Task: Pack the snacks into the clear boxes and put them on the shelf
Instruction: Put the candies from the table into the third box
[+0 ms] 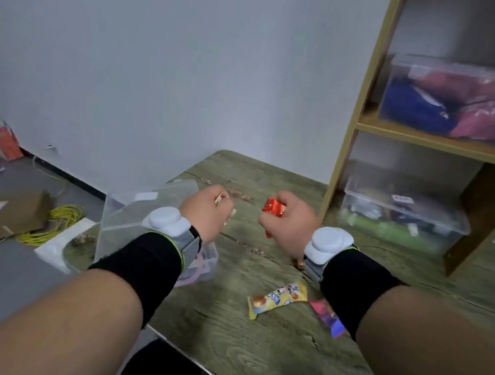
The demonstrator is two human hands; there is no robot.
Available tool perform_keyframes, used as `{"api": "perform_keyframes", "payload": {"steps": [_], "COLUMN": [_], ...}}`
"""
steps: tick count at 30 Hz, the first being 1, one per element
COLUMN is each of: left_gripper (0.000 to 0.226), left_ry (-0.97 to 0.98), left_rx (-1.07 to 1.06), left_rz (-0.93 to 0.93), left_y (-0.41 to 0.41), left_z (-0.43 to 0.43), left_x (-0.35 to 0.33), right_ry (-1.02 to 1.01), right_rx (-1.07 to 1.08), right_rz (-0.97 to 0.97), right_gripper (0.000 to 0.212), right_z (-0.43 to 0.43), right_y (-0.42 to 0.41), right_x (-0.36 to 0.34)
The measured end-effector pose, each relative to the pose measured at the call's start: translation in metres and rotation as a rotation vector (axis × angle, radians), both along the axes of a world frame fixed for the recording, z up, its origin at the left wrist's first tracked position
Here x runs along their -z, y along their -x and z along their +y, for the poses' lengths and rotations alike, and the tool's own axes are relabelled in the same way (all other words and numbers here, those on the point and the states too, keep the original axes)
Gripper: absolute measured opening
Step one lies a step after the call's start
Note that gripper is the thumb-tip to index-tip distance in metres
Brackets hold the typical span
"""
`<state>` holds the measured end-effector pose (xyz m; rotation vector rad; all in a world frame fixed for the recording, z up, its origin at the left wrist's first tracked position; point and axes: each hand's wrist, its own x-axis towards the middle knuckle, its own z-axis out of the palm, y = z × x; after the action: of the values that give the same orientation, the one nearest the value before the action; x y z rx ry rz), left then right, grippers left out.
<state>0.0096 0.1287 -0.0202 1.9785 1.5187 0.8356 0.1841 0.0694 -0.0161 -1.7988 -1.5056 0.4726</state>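
My left hand (206, 212) is closed around small wrapped snacks, held just above the right side of an open clear box (128, 219) at the table's left edge. My right hand (287, 221) grips a shiny red wrapped snack (274, 207) over the table's middle. A yellow snack packet (277, 298) and a pink and blue packet (328, 317) lie flat on the table near my right forearm. A small red wrapper (300, 263) peeks out beneath my right wrist. Pink items show through the box's lower wall, mostly hidden by my left arm.
A wooden shelf (434, 142) stands at the right on the green wood-grain table (279, 364), holding a filled clear box on each of two levels (465, 102) (402, 220). On the floor at left lie a cardboard piece (3, 215), yellow cable (56, 222) and bags.
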Motion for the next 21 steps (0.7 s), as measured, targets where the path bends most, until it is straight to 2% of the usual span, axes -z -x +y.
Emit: {"api": "perform_keyframes", "payload": {"steps": [8,11,14,19,21], "left_gripper": [0.02,0.02,0.02,0.021,0.024], "left_ry": [-0.021,-0.021,-0.031,0.018,-0.031], "left_rx": [-0.128,-0.13,-0.118,-0.173,-0.202], "left_rz": [0.106,0.102,0.092,0.177,0.224], "left_y": [0.094,0.11,0.116,0.118,0.123], "left_z": [0.0,0.001,0.005,0.011,0.012], "left_x": [0.014,0.019,0.023,0.024,0.021], "right_ry": [-0.05,-0.048,-0.014,-0.002,-0.039], "right_rx": [-0.172,-0.215,-0.236,-0.263,-0.272], "right_rz": [0.082,0.055,0.021,0.014,-0.022], "right_gripper": [0.012,0.012,0.016,0.029,0.025], "right_z": [0.036,0.046,0.055,0.062,0.063], "right_y": [0.101,0.123,0.135,0.133,0.131], "right_x": [0.004,0.011,0.017,0.017,0.015]}}
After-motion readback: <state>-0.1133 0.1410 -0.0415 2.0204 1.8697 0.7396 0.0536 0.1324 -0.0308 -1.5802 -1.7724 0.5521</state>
